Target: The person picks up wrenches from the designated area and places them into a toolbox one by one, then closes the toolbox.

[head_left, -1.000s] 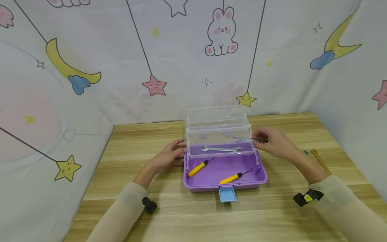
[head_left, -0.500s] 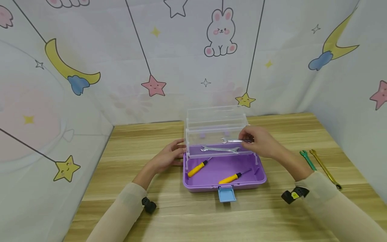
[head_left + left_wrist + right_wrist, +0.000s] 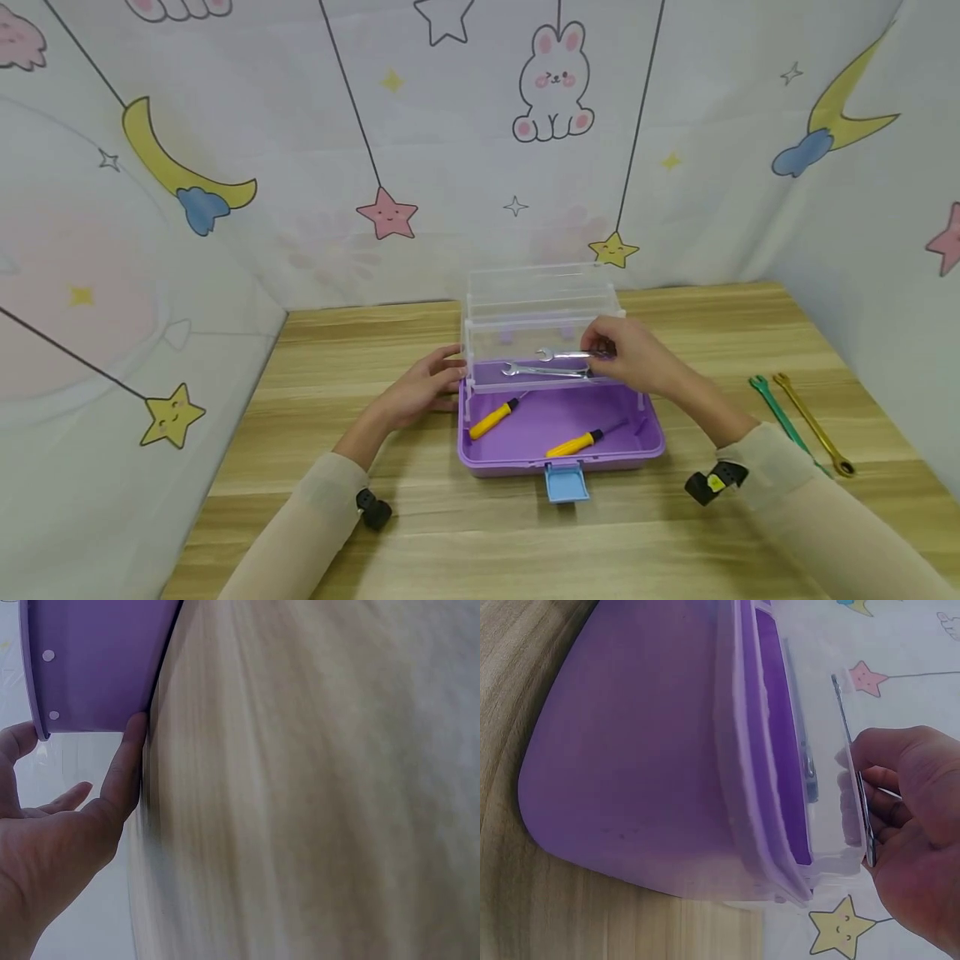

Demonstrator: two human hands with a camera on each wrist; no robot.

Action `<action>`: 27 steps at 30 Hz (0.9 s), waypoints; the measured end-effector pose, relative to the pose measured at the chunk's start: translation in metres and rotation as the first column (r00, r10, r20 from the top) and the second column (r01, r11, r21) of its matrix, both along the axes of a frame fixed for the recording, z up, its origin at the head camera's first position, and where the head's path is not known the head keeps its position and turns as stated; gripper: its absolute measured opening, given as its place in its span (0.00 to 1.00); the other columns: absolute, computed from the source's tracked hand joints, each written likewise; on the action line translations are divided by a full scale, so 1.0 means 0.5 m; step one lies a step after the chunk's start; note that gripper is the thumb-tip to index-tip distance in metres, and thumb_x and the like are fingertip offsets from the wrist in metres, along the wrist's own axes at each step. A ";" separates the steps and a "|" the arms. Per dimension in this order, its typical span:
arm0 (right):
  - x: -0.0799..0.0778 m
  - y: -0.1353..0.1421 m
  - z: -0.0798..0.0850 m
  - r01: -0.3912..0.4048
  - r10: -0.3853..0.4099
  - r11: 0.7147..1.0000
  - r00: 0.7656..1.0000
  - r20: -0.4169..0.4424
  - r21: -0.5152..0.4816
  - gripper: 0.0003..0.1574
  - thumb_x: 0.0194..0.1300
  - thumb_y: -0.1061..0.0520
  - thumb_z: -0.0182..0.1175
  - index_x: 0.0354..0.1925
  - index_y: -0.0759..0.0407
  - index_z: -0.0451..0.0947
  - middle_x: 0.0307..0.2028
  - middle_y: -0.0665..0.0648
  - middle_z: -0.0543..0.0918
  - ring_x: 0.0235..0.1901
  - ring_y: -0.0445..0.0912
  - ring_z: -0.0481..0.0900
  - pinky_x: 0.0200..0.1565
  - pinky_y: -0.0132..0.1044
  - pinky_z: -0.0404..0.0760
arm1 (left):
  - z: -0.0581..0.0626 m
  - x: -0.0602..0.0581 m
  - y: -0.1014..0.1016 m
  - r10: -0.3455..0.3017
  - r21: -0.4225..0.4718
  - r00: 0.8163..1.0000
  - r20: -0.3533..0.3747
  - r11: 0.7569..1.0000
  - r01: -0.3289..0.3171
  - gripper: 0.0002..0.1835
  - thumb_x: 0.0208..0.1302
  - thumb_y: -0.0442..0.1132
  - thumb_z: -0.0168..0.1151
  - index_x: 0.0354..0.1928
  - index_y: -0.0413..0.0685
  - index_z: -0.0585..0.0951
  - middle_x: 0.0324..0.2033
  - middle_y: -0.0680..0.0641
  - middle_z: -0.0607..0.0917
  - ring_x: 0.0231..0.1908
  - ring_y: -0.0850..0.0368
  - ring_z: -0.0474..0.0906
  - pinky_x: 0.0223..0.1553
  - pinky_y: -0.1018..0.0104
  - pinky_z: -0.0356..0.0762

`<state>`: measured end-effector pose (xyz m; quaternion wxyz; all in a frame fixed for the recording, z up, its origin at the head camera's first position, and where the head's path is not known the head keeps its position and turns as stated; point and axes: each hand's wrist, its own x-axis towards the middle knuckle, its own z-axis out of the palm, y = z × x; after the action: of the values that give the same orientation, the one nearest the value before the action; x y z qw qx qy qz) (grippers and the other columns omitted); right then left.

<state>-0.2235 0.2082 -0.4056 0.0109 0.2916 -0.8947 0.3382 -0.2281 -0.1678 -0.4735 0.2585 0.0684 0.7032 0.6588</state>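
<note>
Right hand point(image 3: 628, 358): thumb and fingers pinch one end of a silver wrench point(image 3: 566, 355), which lies roughly level above the clear tray point(image 3: 495, 387) of the purple toolbox point(image 3: 510, 469). Left hand point(image 3: 420, 392): fingers spread and fairly straight against the box's end wall, grasping nothing.

Risks, in the inspector's judgement. The wrench is held by one end only; a loose pinch could let its free head dip and strike the second silver wrench point(image 3: 543, 372), lying in the tray directly below. If released too far forward, it could miss the tray's front lip and drop among the yellow screwdrivers point(image 3: 493, 419) in the lower compartment. Weight or a knock on the raised tray could make it swing or tip the box, should the left hand's contact slacken.

Not verifiable: the gripped end of the held wrench is covered by fingers in the head view; the far end of the second wrench is partly masked by the right hand. Clear plastic blurs the tray's edges and any dividers. The green wrench point(image 3: 780, 408), beside the gold wrench point(image 3: 813, 423) on the table point(image 3: 465, 542), is partly concealed near the right sleeve.
</note>
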 end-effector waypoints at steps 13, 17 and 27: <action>-0.003 -0.008 -0.017 0.004 -0.004 1.000 1.000 0.020 0.011 0.11 0.62 0.70 0.70 0.39 0.58 0.81 0.35 0.51 0.82 0.35 0.46 0.77 0.37 0.37 0.81 | 0.001 0.002 0.003 0.006 -0.002 1.000 0.007 1.000 -0.006 0.36 0.82 0.42 0.56 0.84 0.49 0.55 0.78 0.36 0.62 0.65 0.40 0.76 0.58 0.48 0.85; -0.001 -0.010 -0.016 0.007 -0.007 1.000 1.000 0.021 0.010 0.11 0.63 0.69 0.71 0.39 0.58 0.81 0.35 0.51 0.82 0.35 0.46 0.77 0.37 0.37 0.81 | 0.000 0.002 0.003 0.005 -0.004 1.000 0.006 1.000 -0.005 0.36 0.82 0.43 0.56 0.84 0.49 0.54 0.78 0.36 0.62 0.66 0.40 0.76 0.58 0.48 0.85; -0.004 -0.011 -0.012 0.003 -0.004 0.999 0.999 0.041 0.041 0.10 0.64 0.67 0.71 0.40 0.57 0.82 0.35 0.50 0.82 0.36 0.45 0.77 0.39 0.38 0.82 | -0.004 -0.002 0.003 0.001 -0.010 1.000 0.004 1.000 -0.001 0.36 0.82 0.44 0.56 0.84 0.50 0.55 0.78 0.36 0.62 0.66 0.39 0.76 0.59 0.48 0.85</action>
<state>-0.2255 0.2028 -0.4116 -0.0130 0.2831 -0.9020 0.3256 -0.2291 -0.1664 -0.4752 0.2597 0.0656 0.7062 0.6554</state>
